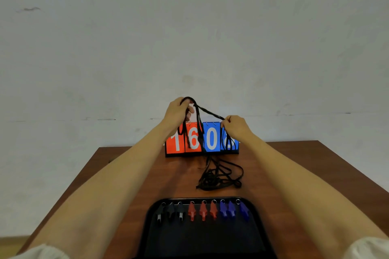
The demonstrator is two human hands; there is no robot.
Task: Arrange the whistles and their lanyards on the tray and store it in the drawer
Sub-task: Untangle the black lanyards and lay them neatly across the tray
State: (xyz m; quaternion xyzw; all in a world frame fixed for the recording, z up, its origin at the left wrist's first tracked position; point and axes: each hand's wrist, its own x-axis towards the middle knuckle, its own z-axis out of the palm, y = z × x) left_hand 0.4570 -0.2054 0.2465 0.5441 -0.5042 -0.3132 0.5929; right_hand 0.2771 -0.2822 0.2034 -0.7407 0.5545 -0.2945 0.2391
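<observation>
Lanyards [210, 112] hang stretched between left hand [177, 112] and right hand [236, 128], both gripping them

Both bare forearms reach straight ahead, with the hands raised and close together. The left hand [178, 112] is higher, its fingers curled round a black lanyard [207, 111]. The right hand [237, 128], slightly lower, pinches the same lanyard between thumb and fingers, knuckles up.
</observation>
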